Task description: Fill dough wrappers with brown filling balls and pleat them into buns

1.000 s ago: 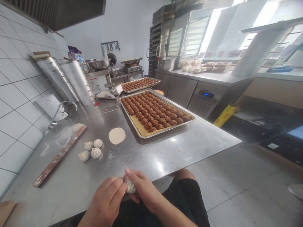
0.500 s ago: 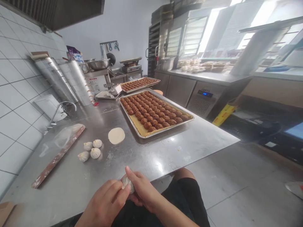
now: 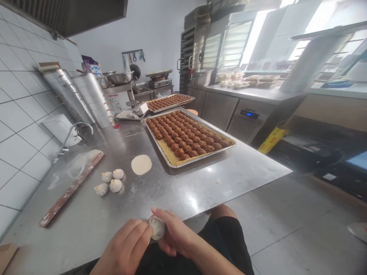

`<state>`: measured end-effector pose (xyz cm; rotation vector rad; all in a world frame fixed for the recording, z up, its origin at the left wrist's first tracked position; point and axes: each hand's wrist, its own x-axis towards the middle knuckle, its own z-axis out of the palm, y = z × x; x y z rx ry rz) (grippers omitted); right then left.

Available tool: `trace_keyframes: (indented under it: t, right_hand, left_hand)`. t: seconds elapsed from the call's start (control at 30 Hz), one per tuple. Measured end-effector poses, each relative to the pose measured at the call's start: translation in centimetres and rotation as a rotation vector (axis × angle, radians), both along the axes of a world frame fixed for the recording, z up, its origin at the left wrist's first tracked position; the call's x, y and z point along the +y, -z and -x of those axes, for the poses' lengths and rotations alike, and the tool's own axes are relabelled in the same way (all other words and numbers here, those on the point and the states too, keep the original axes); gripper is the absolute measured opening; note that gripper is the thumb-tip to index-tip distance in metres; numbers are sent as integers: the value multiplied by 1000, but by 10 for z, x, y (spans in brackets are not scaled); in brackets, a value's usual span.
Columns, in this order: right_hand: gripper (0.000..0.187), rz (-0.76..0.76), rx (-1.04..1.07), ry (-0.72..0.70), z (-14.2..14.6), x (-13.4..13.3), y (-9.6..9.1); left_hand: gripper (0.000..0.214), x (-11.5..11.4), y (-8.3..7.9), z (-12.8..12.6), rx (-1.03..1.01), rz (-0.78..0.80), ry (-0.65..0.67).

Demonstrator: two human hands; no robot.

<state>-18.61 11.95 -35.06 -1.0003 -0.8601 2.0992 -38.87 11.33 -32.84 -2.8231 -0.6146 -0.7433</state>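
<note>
A small white pleated dumpling (image 3: 157, 227) sits between both my hands at the near edge of the steel table (image 3: 200, 183). My left hand (image 3: 126, 244) pinches its left side with closed fingers. My right hand (image 3: 174, 235) cups it from the right and below, fingers wrapped round it. Several finished dumplings (image 3: 111, 181) lie in a cluster on the table to the left. One flat round dough wrapper (image 3: 141, 164) lies beyond them, near a tray.
A metal tray (image 3: 169, 154) of several brown filling balls stands mid-table, a second tray (image 3: 169, 102) behind it. A wooden board (image 3: 71, 187) with plastic film lies at the left by a tap (image 3: 76, 131). Counters and ovens stand at the back right.
The dumpling has turned in my fingers so its pleated top shows more. My hands stay at the table's near edge.
</note>
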Motion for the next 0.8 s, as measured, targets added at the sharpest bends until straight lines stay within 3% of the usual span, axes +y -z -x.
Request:
trace_keyframes:
  t: [0.13,0.27,0.37,0.43,0.53,0.67,0.8]
  right_hand:
    - [48,-64,27,24,-4,1,-6]
    - [69,-140,-172,26,-1,5,-4]
    - [77,-171,-270,-6,1,7,0]
    - [72,-165,-206,0,2,7,5]
    - [58,-33,63,79,7,7,11]
    - [56,133,309,193,21,5,17]
    - [61,144,222,184,35,5,16]
  left_hand:
    - [30,-1,-3,0,-35,16,-33]
    - [31,-2,-5,-2,29,16,7]
    - [30,-1,-2,-7,29,16,-46]
    - [33,-2,0,-9,-10,43,-69]
    - [47,-3,3,-10,-131,129,-125]
    - [58,-7,21,-10,-312,267,-302]
    - [71,-9,48,-15,-336,331,-417]
